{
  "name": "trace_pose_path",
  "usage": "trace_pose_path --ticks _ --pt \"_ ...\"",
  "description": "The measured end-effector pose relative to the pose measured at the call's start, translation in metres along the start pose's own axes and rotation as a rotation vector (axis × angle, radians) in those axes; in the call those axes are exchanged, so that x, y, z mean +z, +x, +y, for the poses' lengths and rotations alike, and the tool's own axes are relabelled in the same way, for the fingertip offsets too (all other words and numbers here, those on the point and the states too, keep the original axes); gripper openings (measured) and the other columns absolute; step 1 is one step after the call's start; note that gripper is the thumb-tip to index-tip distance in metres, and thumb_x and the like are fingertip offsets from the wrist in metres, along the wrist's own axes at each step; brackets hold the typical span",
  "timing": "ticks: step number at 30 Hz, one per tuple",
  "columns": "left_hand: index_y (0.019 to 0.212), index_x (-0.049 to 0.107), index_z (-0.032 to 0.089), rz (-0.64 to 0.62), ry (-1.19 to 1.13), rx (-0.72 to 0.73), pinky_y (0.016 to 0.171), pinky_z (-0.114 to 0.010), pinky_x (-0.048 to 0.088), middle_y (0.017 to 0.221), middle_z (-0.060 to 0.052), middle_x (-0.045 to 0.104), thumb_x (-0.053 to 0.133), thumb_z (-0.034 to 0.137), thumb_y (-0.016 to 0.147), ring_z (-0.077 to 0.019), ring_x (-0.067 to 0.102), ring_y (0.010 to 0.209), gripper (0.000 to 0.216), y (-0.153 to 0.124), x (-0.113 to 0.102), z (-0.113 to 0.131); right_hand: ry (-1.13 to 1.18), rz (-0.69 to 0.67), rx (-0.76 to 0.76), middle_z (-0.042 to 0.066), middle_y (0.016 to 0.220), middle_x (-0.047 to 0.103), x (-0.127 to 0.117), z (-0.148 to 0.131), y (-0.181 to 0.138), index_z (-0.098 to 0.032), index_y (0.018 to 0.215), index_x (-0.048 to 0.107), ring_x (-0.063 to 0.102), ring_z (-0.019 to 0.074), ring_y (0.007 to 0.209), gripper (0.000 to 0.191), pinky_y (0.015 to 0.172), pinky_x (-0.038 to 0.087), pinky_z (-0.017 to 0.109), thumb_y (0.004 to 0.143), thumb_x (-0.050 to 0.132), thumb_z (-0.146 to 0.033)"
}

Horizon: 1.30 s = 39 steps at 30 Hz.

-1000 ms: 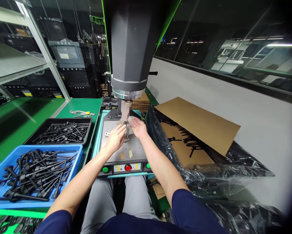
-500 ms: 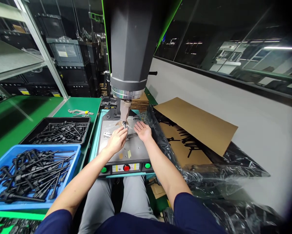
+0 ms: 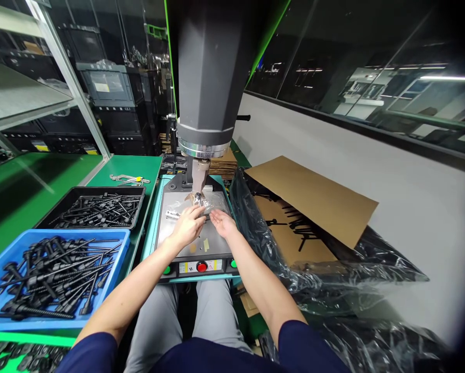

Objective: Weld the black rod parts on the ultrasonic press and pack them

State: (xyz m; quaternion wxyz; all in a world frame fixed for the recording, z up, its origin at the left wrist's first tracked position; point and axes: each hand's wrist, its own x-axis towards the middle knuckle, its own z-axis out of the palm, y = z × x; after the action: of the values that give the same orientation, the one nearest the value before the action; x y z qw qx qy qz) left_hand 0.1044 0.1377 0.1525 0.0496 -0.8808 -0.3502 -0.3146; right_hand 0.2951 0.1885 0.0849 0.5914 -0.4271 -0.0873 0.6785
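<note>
Both of my hands rest on the grey base plate [image 3: 213, 243] of a press machine [image 3: 207, 77], just in front of its horn [image 3: 198, 178]. My left hand [image 3: 187, 226] is curled with its fingertips pinching a small dark part [image 3: 201, 216] at the fixture. My right hand [image 3: 222, 223] lies beside it, fingers stretched out toward the same part, holding nothing I can see. A clear plastic film [image 3: 213, 199] lies under the horn.
A blue bin [image 3: 7, 259] and a black tray [image 3: 67, 199] of long black screw parts sit on the green bench at left. Green and red buttons [image 3: 202, 267] line the machine's front. A cardboard box [image 3: 314, 191] lined with black plastic stands at right.
My right hand has drawn back from the horn's right side toward me and closer to my left hand. My left hand shifted slightly back along the plate.
</note>
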Motion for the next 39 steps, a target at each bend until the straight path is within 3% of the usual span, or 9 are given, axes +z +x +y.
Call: trace_pose_path --ticks 14,20,23,25,28,30,33,35,39 --pt "0.103 0.071 0.016 -0.010 0.052 -0.002 0.091 -0.048 0.052 0.134 -0.017 0.060 0.045 0.016 0.091 -0.0291 0.060 0.116 0.029 -0.005 0.002 0.008 -0.264 0.009 -0.074 0.009 0.078 0.072 -0.030 0.004 -0.030 -0.014 0.088 0.065 0.068 0.0141 0.063 0.024 0.053 0.057 0.022 0.074 0.056 0.004" --pt "0.103 0.069 0.015 0.058 0.043 -0.028 0.095 -0.050 0.052 0.135 -0.018 0.060 0.046 0.017 0.092 -0.0303 0.057 0.124 0.025 -0.008 -0.005 0.018 -0.452 0.040 -0.250 0.005 0.078 0.072 -0.057 -0.007 -0.052 -0.013 0.092 0.069 0.058 0.0106 0.055 0.024 0.045 0.042 0.019 0.070 0.062 -0.008" --pt "0.106 0.067 0.017 0.147 -0.019 -0.068 0.102 -0.051 0.049 0.138 -0.016 0.058 0.050 0.015 0.090 -0.0308 0.050 0.133 0.024 -0.028 -0.015 0.026 -0.758 0.083 -0.439 0.007 0.088 0.073 -0.084 -0.012 -0.064 -0.015 0.100 0.070 0.063 0.0164 0.068 0.030 0.058 0.050 0.027 0.074 0.056 -0.018" --pt "0.112 0.064 0.021 0.224 -0.070 -0.175 0.105 -0.050 0.047 0.137 -0.013 0.058 0.051 0.015 0.090 -0.0283 0.049 0.134 0.026 -0.056 -0.020 0.030 -1.026 0.109 -0.617 0.012 0.104 0.071 -0.106 -0.011 -0.073 -0.017 0.108 0.069 0.066 0.0235 0.089 0.036 0.076 0.054 0.038 0.077 0.053 -0.026" --pt "0.124 0.059 0.023 0.350 -0.033 -0.485 0.107 -0.052 0.046 0.136 -0.014 0.058 0.054 0.021 0.091 -0.0283 0.053 0.130 0.033 -0.118 -0.017 0.032 -1.319 0.157 -0.807 0.017 0.129 0.060 -0.140 -0.001 -0.086 -0.017 0.123 0.064 0.054 0.0331 0.122 0.050 0.102 0.045 0.053 0.079 0.055 -0.039" --pt "0.131 0.054 0.019 0.327 0.030 -0.739 0.107 -0.056 0.044 0.139 -0.019 0.053 0.057 0.030 0.090 -0.0337 0.050 0.131 0.043 -0.163 -0.009 0.033 -1.422 0.176 -0.782 0.019 0.136 0.053 -0.159 0.010 -0.092 -0.015 0.135 0.055 0.047 0.0362 0.130 0.064 0.109 0.038 0.056 0.080 0.056 -0.048" --pt "0.138 0.049 0.015 0.156 -0.053 -1.007 0.105 -0.056 0.046 0.139 -0.021 0.053 0.059 0.045 0.087 -0.0370 0.052 0.129 0.061 -0.213 0.006 0.032 -1.453 0.130 -0.661 0.019 0.141 0.048 -0.182 0.024 -0.096 -0.017 0.147 0.042 0.047 0.0344 0.133 0.073 0.111 0.038 0.053 0.084 0.052 -0.053" --pt "0.137 0.051 0.017 0.076 -0.153 -1.089 0.100 -0.051 0.051 0.135 -0.018 0.057 0.058 0.049 0.086 -0.0346 0.058 0.124 0.061 -0.228 0.014 0.030 -1.454 0.084 -0.641 0.015 0.146 0.045 -0.193 0.029 -0.097 -0.021 0.150 0.038 0.046 0.0319 0.135 0.072 0.112 0.040 0.050 0.086 0.051 -0.052" --pt "0.132 0.056 0.020 0.057 -0.234 -1.144 0.093 -0.045 0.055 0.127 -0.012 0.064 0.062 0.050 0.082 -0.0311 0.063 0.115 0.059 -0.227 0.015 0.025 -1.467 0.057 -0.652 0.013 0.147 0.045 -0.204 0.030 -0.098 -0.024 0.150 0.037 0.044 0.0307 0.137 0.071 0.113 0.039 0.047 0.086 0.054 -0.049"
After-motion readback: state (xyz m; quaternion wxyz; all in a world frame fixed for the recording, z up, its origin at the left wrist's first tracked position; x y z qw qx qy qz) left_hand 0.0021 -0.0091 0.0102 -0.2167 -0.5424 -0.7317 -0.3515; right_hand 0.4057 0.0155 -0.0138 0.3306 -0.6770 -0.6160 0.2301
